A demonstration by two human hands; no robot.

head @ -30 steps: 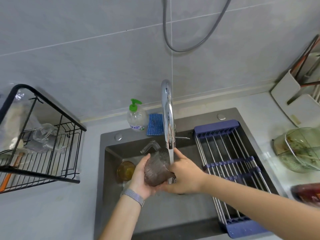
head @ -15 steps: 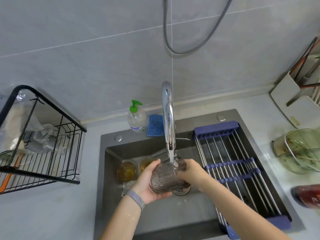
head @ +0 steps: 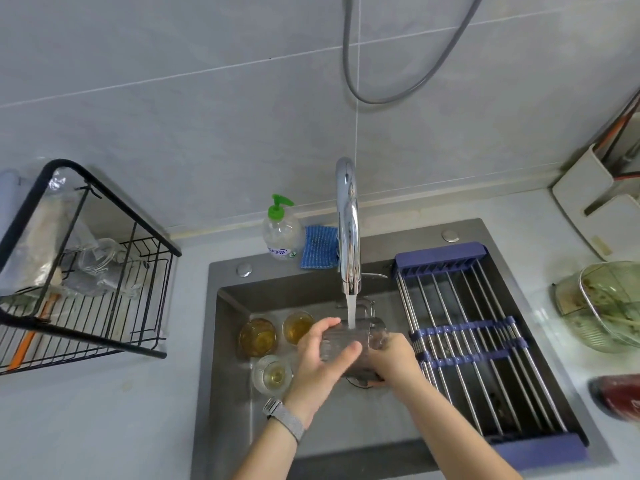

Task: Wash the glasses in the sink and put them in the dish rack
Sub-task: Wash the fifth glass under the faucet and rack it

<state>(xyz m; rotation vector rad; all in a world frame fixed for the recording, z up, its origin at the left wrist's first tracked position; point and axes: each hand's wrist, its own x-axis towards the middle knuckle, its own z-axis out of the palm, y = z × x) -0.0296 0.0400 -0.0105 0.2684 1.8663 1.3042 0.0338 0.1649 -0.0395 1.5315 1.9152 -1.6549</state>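
Observation:
A ribbed smoky glass (head: 341, 344) is held on its side under the running faucet (head: 348, 230), over the dark sink (head: 228, 341). My left hand (head: 322, 362) wraps the glass from the left. My right hand (head: 393, 358) grips its mouth end from the right, fingers hidden by the glass. Two amber glasses (head: 258, 337) (head: 298, 327) and a clear glass (head: 273, 375) stand in the sink to the left. The black wire dish rack (head: 86, 299) stands on the counter at left with clear glassware (head: 100, 258) in it.
A blue roll-up drying mat (head: 467, 341) covers the sink's right side. A soap bottle (head: 280, 230) and a blue sponge (head: 320, 247) sit behind the sink. A green glass bowl (head: 606, 306) and a red object (head: 620, 396) lie on the right counter.
The glass has shifted right and settled under the water stream. My right hand moved from the glass's base side to its right end. More glasses in the sink are uncovered.

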